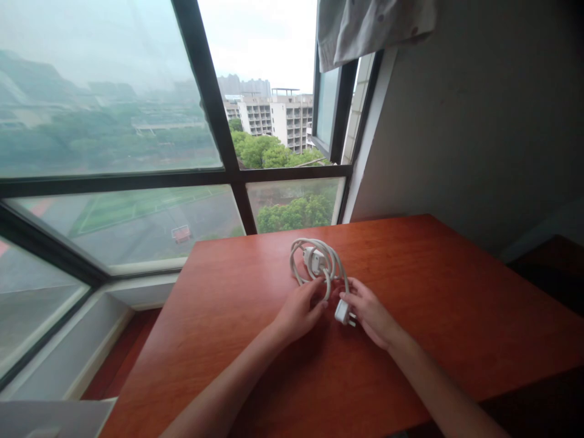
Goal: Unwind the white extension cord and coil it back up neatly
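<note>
A white cable lies looped in a loose coil over the reddish-brown table. Closed around part of the coil, my left hand grips it near its lower left side. My right hand is closed on the cable's end by the white plug, whose metal prongs point to the lower right. Inside the loops sits a white block-like connector, partly covered by the strands. Some fingertips of both hands are hidden behind the cable.
The wooden table reaches up to a dark-framed window. A curtain hangs at the upper right beside an open window pane. To the right is a grey wall.
</note>
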A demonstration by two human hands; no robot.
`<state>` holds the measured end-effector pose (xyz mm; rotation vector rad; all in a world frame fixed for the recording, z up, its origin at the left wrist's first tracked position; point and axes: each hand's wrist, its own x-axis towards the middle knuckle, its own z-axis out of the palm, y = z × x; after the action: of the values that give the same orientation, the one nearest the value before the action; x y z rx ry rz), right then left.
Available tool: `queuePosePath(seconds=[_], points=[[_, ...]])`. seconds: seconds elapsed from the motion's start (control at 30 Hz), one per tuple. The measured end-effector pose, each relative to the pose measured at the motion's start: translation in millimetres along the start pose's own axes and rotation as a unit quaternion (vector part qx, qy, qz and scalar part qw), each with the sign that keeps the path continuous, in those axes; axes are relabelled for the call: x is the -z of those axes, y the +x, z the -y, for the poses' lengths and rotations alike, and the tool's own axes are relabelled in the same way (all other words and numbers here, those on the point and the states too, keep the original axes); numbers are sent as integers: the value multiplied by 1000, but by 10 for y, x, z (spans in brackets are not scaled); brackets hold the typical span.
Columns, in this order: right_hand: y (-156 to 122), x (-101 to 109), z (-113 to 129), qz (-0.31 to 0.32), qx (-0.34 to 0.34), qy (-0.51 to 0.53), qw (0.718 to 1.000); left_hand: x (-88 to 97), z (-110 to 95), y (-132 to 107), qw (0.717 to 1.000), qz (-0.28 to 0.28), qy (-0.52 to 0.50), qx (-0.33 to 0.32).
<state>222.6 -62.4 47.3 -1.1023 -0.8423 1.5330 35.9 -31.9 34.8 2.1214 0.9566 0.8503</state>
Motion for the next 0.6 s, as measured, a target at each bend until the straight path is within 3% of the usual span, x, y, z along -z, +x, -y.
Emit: queuePosePath(seconds=[0.13,0.23,0.37,0.5,0.6], points=[[13,158,97,38,20,-127,991,49,-101,-23,996,1,87,24],[17,181,134,64,89,-260,959,40,-192,1,992,-43,118,24],[-34,77,90,71,195,-454,866,-5,-224,75,993,-110,30,36],[-143,-93,79,115,227,-584,771,9,-140,120,981,-154,-45,105],[-197,-200,167,119,265,-676,677,64,-64,112,972,-169,-75,148]])
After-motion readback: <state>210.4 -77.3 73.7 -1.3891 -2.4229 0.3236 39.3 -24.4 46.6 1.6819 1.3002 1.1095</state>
